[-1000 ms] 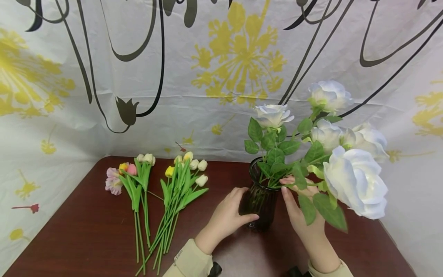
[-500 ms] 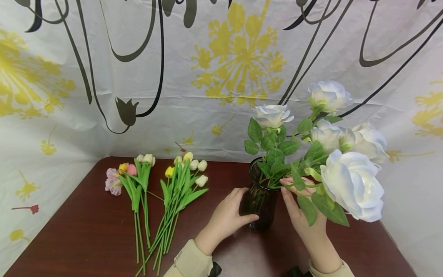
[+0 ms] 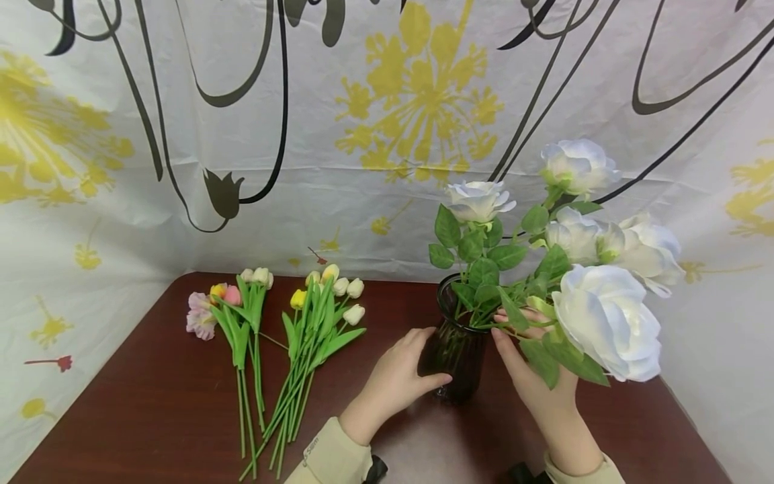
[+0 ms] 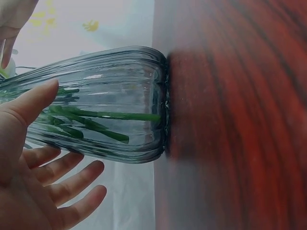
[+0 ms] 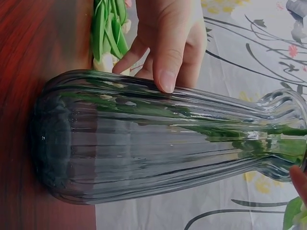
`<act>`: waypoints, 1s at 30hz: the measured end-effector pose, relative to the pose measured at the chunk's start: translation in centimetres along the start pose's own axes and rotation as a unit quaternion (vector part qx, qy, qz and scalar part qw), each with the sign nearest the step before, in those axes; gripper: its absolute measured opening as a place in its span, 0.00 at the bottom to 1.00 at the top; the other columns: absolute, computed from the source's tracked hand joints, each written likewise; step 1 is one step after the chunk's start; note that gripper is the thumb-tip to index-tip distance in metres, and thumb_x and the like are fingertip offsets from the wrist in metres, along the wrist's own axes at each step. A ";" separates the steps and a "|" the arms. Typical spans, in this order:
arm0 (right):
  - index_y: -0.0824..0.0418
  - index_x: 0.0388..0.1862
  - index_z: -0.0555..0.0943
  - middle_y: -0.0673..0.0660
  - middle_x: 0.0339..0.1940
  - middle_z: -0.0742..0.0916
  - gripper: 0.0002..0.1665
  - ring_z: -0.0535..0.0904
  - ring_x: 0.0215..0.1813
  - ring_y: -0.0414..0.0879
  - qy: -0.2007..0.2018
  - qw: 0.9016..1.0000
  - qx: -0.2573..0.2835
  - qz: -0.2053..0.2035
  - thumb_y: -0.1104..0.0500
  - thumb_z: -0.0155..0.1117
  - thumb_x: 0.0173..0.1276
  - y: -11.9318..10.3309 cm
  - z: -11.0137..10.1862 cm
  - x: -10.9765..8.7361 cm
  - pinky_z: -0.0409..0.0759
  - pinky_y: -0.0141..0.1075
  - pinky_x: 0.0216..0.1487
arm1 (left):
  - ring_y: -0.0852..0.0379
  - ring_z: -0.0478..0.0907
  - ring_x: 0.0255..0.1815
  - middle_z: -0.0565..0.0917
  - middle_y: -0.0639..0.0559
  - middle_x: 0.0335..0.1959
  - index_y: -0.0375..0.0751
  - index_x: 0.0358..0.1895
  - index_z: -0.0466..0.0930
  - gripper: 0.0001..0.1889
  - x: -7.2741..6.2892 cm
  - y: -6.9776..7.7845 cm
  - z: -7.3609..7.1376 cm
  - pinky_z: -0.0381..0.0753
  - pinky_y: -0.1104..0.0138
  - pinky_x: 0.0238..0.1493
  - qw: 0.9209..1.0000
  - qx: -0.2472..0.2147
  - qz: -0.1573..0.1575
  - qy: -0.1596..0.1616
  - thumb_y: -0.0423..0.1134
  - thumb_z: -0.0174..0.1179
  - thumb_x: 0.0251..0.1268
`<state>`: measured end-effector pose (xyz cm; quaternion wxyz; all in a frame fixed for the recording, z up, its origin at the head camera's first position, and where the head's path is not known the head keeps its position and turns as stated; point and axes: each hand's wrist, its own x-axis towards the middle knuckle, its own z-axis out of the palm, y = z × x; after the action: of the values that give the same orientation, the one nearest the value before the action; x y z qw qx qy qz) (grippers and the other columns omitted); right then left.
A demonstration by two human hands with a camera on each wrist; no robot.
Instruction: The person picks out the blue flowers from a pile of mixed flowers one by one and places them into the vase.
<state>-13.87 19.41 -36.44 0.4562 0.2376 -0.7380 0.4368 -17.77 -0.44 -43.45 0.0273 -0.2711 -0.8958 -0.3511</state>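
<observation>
A dark, ribbed glass vase point(image 3: 462, 363) stands upright on the table, with several green stems inside. My left hand point(image 3: 399, 370) holds its left side, the thumb point(image 4: 36, 98) in front and the fingers point(image 4: 74, 182) behind. My right hand point(image 3: 544, 383) is at the rim on the right and pinches the stem of a large white rose point(image 3: 611, 319); leaves hide part of the fingers. That rose leans out to the right over my wrist. More white roses rise from the vase: a small one point(image 3: 480, 202), a tall one point(image 3: 579, 165) and others point(image 3: 647, 249) behind.
Two bunches of artificial tulips lie left of the vase: a mixed bunch point(image 3: 244, 316) with a pale purple flower point(image 3: 201, 316), and a white and yellow bunch point(image 3: 317, 323). A printed cloth point(image 3: 338, 134) hangs behind the dark red table point(image 3: 151, 396).
The large rose has swung left and turned its face more towards me. My right wrist has shifted slightly right. My left hand and the vase stay where they were.
</observation>
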 end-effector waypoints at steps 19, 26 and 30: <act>0.75 0.35 0.82 0.68 0.32 0.84 0.34 0.76 0.48 0.29 0.069 0.992 -0.090 -0.046 0.40 0.66 0.63 1.1 -1.2 -1.5 0.69 0.23 0.47 | 0.55 0.77 0.52 0.80 0.51 0.53 0.44 0.64 0.73 0.27 -1.7 -0.9 -2.6 0.76 0.59 0.51 1.000 0.012 0.007 -0.017 0.50 0.63 0.64; 0.74 0.40 0.82 0.67 0.37 0.84 0.35 0.74 0.53 0.30 0.046 0.990 -0.126 -0.049 0.39 0.63 0.64 1.4 -2.4 -2.8 0.68 0.22 0.53 | 0.55 0.76 0.56 0.79 0.53 0.57 0.44 0.62 0.75 0.25 -3.0 -1.3 -4.4 0.74 0.59 0.54 0.999 0.049 0.018 -0.015 0.49 0.62 0.64; 0.72 0.43 0.83 0.64 0.40 0.84 0.33 0.74 0.53 0.29 -0.001 0.990 -0.127 -0.052 0.40 0.61 0.66 2.5 -3.8 -3.4 0.67 0.21 0.53 | 0.55 0.76 0.55 0.80 0.53 0.56 0.42 0.61 0.75 0.24 -3.8 -1.9 -5.4 0.75 0.60 0.53 0.997 0.068 0.026 -0.004 0.48 0.62 0.64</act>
<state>-12.35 23.75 -39.72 0.5039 0.2163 -0.7748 0.3145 -16.27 -6.85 -41.42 0.0510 -0.2936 -0.9102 -0.2877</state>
